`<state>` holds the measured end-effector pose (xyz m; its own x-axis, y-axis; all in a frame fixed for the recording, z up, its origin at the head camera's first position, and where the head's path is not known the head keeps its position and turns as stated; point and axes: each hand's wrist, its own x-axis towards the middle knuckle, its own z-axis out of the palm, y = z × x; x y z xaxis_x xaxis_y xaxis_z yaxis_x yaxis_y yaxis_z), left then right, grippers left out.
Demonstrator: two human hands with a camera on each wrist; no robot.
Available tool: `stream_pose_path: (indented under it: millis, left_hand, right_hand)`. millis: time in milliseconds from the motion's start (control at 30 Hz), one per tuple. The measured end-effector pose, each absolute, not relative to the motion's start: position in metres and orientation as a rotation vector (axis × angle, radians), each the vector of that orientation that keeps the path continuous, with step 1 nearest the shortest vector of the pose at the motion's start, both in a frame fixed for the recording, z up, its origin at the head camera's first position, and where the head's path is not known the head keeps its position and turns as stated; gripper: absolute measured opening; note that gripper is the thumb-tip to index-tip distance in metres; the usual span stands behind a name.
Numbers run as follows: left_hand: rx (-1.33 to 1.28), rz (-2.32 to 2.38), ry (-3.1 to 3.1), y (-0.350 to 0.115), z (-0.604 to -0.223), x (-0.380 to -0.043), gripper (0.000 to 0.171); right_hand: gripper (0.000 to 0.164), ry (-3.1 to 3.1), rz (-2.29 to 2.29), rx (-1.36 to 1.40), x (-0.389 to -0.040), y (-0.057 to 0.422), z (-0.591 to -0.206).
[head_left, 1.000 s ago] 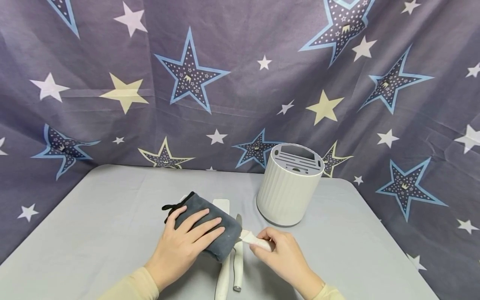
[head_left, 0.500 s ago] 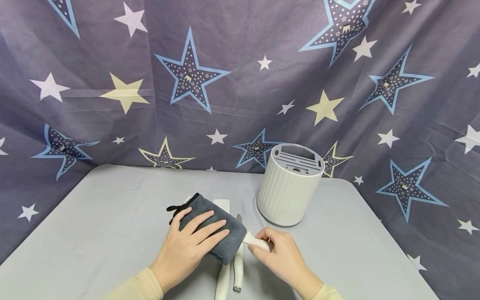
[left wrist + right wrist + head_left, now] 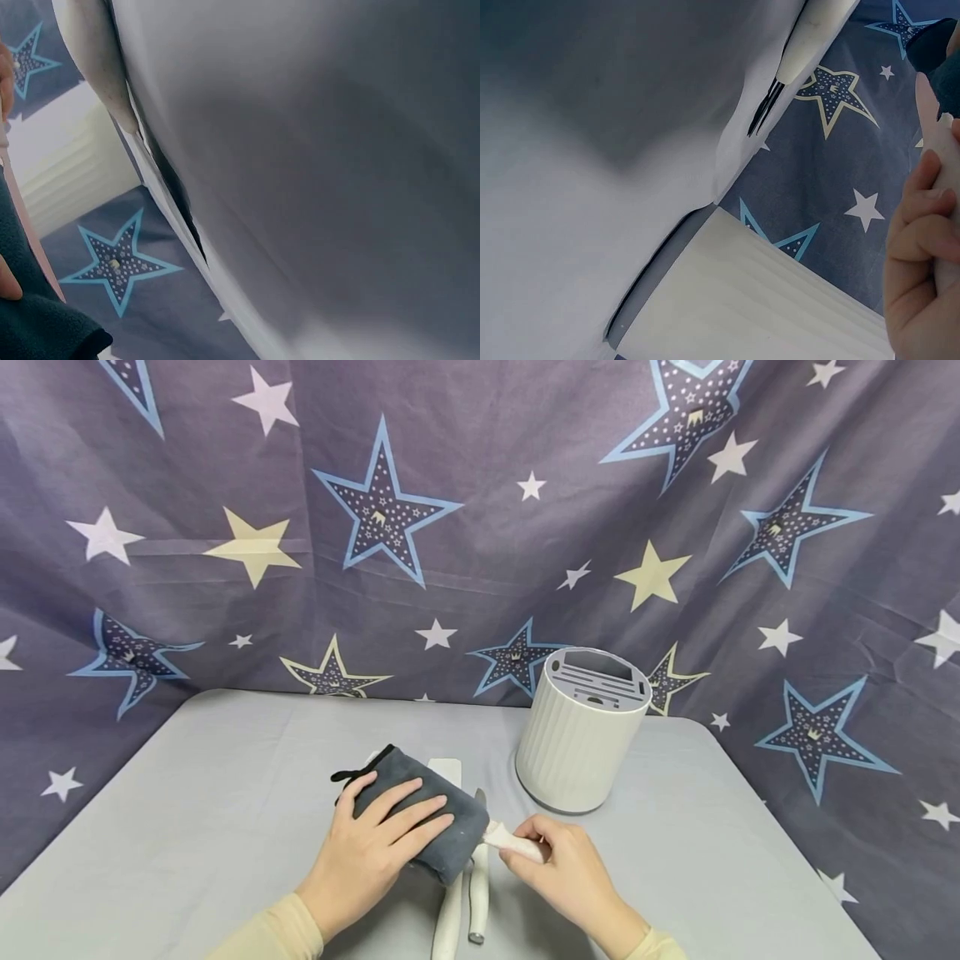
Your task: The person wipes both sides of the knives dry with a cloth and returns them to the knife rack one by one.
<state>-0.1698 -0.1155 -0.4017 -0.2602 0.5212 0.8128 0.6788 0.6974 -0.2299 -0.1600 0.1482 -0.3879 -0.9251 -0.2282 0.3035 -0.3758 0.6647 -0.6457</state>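
Note:
My left hand holds a folded dark grey cloth around the blade of a knife, its fingers spread over the top and its thumb hidden. My right hand grips the knife's white handle. In the right wrist view, a pinkish blade shows beside the cloth. The left wrist view also shows part of the blade along the cloth. Below the cloth, two other white handles, a longer one and a shorter one, lie on the table.
A ribbed white knife block with a grey slotted top stands behind my right hand. Past the cloth, a white flat end and a small blade tip stick out. The pale table meets a star-patterned curtain.
The cloth and my left hand slid right along the blade toward the handle, then slightly back left. My right hand has kept its grip almost still.

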Motion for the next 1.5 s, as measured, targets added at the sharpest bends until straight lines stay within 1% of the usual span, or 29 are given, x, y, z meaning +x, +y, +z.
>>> stream_pose_path:
  millis: [167,400,633,967,1200,1500]
  left_hand:
    - [-0.889,-0.205,-1.93,-0.122,-0.399,-0.17,0.038]
    - [-0.864,-0.217,-1.942,-0.131,-0.398,-0.171,0.042]
    - [-0.847,-0.204,-1.966,-0.135,-0.397,-0.172,0.042]
    - [-0.828,-0.22,-1.98,-0.142,-0.397,-0.173,0.054]
    - [-0.805,-0.252,-2.078,-0.148,-0.396,-0.173,0.054]
    - [-0.689,-0.379,-2.148,-0.146,-0.394,-0.171,0.057]
  right_hand:
    - [0.013,-2.674,1.118,0.475,-0.159,0.15,-0.389]
    - [0.012,-2.66,1.145,0.456,-0.159,0.154,-0.389]
    - [0.014,-2.644,1.138,0.435,-0.159,0.159,-0.389]
    - [0.015,-2.65,1.134,0.409,-0.158,0.162,-0.389]
    - [0.015,-2.647,1.121,0.388,-0.158,0.162,-0.389]
    - [0.014,-2.618,1.12,0.385,-0.159,0.162,-0.387]
